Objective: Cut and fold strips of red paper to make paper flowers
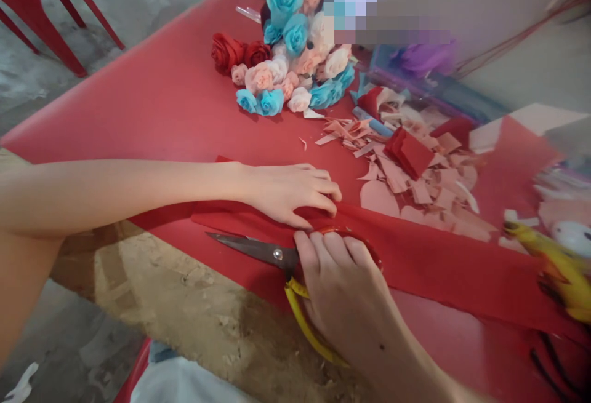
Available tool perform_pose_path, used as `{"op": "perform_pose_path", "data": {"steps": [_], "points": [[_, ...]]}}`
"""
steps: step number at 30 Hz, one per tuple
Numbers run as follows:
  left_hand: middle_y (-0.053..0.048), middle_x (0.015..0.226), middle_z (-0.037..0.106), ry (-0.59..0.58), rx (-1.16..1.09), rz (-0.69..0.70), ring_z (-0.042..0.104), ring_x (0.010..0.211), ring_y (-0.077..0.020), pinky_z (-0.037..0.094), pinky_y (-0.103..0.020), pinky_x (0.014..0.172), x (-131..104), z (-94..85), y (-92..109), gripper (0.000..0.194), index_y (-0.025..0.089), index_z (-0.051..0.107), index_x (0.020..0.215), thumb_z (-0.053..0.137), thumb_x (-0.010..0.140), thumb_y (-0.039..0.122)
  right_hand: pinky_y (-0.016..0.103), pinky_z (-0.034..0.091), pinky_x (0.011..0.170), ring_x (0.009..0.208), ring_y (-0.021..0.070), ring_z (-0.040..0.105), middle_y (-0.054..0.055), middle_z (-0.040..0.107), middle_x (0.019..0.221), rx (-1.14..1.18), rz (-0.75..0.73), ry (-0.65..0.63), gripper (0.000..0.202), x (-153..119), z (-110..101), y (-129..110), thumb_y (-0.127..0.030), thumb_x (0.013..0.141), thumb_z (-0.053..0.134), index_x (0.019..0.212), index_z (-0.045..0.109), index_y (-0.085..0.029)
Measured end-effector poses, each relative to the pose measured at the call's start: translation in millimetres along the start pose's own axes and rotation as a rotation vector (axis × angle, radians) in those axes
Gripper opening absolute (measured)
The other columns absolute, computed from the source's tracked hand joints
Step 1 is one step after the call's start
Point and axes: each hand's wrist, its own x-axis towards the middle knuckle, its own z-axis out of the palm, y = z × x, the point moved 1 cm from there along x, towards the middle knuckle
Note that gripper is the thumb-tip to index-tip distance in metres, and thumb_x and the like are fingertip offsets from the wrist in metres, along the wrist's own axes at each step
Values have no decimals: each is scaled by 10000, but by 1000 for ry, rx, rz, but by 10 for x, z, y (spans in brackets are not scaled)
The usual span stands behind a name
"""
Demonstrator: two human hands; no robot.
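A long strip of red crepe-like paper stretches across the table toward the right edge. My left hand lies on its left part, fingers apart and a little bent, pressing down on the paper. In my right hand is a pair of scissors with yellow handles. Its dark blades are together and point left, just in front of the strip's near edge. My right fingers hide part of the handles, and the knuckles rest by the paper.
Blue, pink, white and red paper flowers are bunched at the back of the red table. Pink paper scraps and a folded red piece lie to the right. A yellow tool sits at the right edge. A red stool stands beyond.
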Motion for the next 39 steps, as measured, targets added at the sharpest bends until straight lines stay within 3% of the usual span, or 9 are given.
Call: {"op": "perform_pose_path", "data": {"steps": [7,17,22,26,32,39], "points": [[-123,1187,544,8,4,35,466,1071,-249,365,-357,918,-6,11,1,319,122,572,1129,449,852,221,330,295,640,659,227,397,95,564,699,-36,-46,18,431,82,-16,-31,-183,637,501,1029,596,-31],[-120,1197,538,-5,6,1,447,1098,-249,343,-350,936,-11,8,4,342,142,580,1112,477,864,354,299,302,684,639,190,413,50,539,615,-48,-84,89,355,53,-66,-29,-22,677,378,928,619,-92],[-115,1201,542,-31,-50,-35,466,1082,-237,352,-345,934,23,-43,14,319,147,579,1116,490,871,331,306,296,684,656,193,410,45,534,626,-39,-103,67,359,54,-37,-32,-72,650,451,969,615,-86],[-108,1129,583,-79,-111,-87,524,1006,-209,393,-302,874,10,-186,32,316,115,559,1149,485,886,274,307,291,659,672,195,393,47,539,660,-20,-102,34,391,41,-9,-32,-156,632,556,1011,606,-73],[-71,1072,615,-103,-56,-191,563,932,-185,398,-270,821,-312,-396,42,221,180,624,1037,525,868,281,314,288,643,650,193,373,43,509,644,7,-102,35,426,37,-14,-34,-149,622,557,1035,598,-53],[-98,1112,588,-103,15,-332,522,990,-216,354,-311,888,-799,-488,56,282,176,613,1055,588,812,318,361,309,743,771,236,414,100,538,743,-33,-121,96,454,-64,-9,-62,-80,673,417,1091,588,-34]]}}
